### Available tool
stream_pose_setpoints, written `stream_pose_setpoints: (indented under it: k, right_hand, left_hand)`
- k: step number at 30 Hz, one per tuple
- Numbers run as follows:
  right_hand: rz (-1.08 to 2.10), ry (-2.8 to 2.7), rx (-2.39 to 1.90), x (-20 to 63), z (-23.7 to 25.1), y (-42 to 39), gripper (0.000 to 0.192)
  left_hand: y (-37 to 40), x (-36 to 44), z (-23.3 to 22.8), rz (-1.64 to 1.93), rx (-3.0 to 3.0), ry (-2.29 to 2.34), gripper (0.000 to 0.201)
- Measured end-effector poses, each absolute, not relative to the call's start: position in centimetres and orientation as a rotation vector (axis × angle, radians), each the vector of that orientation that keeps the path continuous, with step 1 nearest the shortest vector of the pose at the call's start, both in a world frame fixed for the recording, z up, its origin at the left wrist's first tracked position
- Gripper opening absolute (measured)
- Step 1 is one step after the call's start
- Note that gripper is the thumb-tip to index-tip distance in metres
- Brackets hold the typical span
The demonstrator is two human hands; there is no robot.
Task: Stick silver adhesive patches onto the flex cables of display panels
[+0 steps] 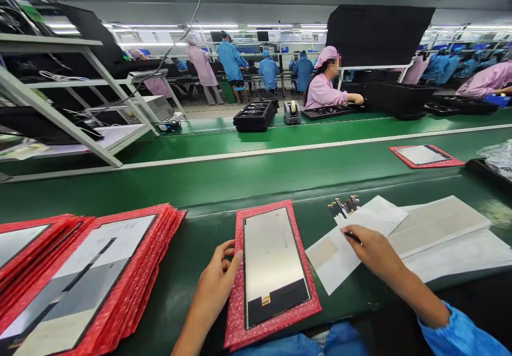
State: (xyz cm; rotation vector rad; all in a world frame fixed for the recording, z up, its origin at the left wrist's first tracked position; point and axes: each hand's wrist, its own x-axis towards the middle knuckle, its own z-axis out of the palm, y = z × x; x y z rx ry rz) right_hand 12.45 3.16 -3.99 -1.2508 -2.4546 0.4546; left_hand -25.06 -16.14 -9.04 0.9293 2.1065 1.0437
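A screen panel (pixel 274 255) with a silver back, a black lower strip and a small gold connector lies on a red bubble-wrap sheet (pixel 232 318) before me. My left hand (pixel 219 276) is closed at the left edge of that sheet, thumb on top and fingers curled. To the right, my right hand (pixel 372 249) pinches a small dark, slim tool (pixel 352 237) above white paper sheets (pixel 336 260); its exact kind is unclear. Several narrow flex cables (pixel 344 207) with gold ends stick out beyond the paper.
Stacked panels on red bubble wrap (pixel 136 276) stand at left. Another wrapped panel (pixel 424 155) lies at far right, near a black tray (pixel 490 172). Across the green bench are a tape dispenser (pixel 292 112), black trays (pixel 255 115) and a co-worker in pink (pixel 326 89). A metal rack (pixel 80 100) rises at left.
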Motion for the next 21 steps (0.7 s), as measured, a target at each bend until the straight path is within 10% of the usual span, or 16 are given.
stream_pose_setpoints:
  k: [6, 21]
  right_hand:
    - [0.145, -2.562, -1.240, 16.1, -4.5, 6.6, 0.047]
    - [0.296, -2.823, -1.642, 8.5, -1.5, 10.4, 0.026]
  left_hand:
    - [-17.9, -21.2, -6.0, 1.259, 1.253, 2.600, 0.048]
    - [-18.8, -14.9, -6.8, 1.266, 1.951, 2.438, 0.042]
